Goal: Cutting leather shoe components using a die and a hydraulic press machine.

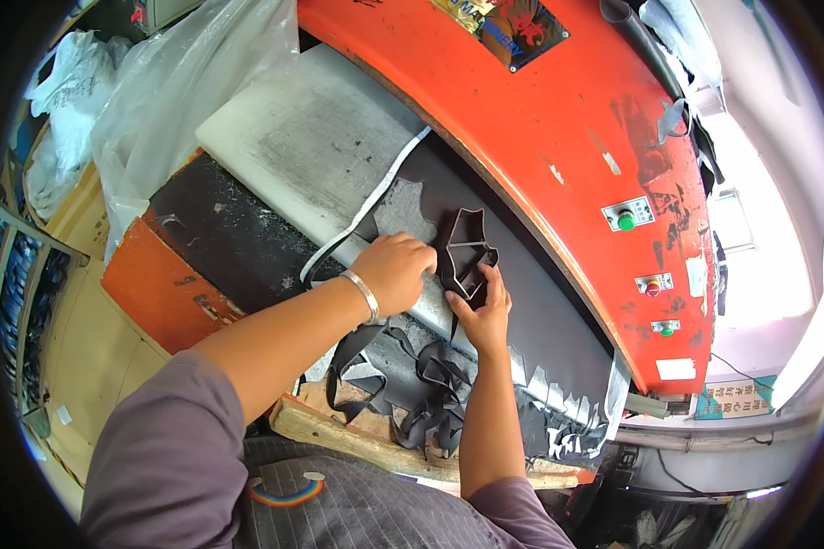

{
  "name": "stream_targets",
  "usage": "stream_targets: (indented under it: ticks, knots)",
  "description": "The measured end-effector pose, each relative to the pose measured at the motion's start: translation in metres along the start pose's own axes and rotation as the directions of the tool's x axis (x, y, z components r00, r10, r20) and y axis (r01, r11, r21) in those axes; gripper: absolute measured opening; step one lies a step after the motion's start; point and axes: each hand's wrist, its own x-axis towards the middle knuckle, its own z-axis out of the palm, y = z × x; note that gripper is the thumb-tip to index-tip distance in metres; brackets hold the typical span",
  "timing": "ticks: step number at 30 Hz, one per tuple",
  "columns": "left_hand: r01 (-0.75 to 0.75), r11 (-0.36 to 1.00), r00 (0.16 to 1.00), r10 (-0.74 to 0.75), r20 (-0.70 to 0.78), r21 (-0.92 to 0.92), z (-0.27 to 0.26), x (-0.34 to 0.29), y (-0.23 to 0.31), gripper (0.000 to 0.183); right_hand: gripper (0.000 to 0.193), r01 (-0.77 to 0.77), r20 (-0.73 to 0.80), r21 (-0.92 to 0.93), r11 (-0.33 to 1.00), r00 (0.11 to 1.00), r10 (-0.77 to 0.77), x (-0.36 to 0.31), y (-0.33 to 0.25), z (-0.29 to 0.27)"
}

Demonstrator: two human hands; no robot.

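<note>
My right hand (485,311) grips a metal cutting die (468,244) by its near end, thumb on one side and fingers on the other. The die is an open frame with jagged outer walls and a crossbar, resting on a black sheet of material (545,306). Just left of it my left hand (394,274) is closed, its fingers curled down at the sheet's near edge; what they pinch, if anything, is hidden. Beyond that hand a grey jagged-edged patch (405,210) shows beside the black sheet. A white edge strip (384,183) borders the sheet on the left.
A worn white cutting board (293,110) lies under the sheet. The orange press (558,165), with buttons on its front, rises along the far side. Black offcuts (421,375) pile up before me above a wooden rail (339,430). Clear plastic (183,110) hangs at left.
</note>
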Motion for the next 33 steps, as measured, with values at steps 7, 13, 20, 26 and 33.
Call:
stream_targets:
  ticks: [7,13,20,26,33]
  knots:
    - [0.048,0.998,0.993,-0.043,-0.112,0.037,0.026,0.022,-0.023,0.027,0.069,0.043,-0.05,-0.048,0.998,0.998,-0.045,0.003,0.004,0.002]
    - [0.109,0.989,0.993,-0.103,-0.064,0.101,0.024,0.04,-0.026,0.03,0.072,0.04,-0.032,-0.047,0.998,0.999,-0.041,0.011,0.006,0.007]
    - [0.085,0.99,0.993,-0.075,-0.088,0.113,0.027,0.04,-0.027,0.03,0.077,0.046,-0.008,-0.07,0.996,0.999,-0.046,0.014,0.011,0.007]
    - [0.079,0.99,0.994,-0.069,-0.089,0.119,0.026,0.037,-0.026,0.027,0.077,0.049,-0.003,-0.072,0.996,0.999,-0.05,0.01,0.014,0.008]
    - [0.113,0.985,0.992,-0.106,-0.065,0.129,0.025,0.047,-0.01,0.028,0.08,0.067,0.0,-0.101,0.993,0.998,-0.067,0.012,0.015,-0.006]
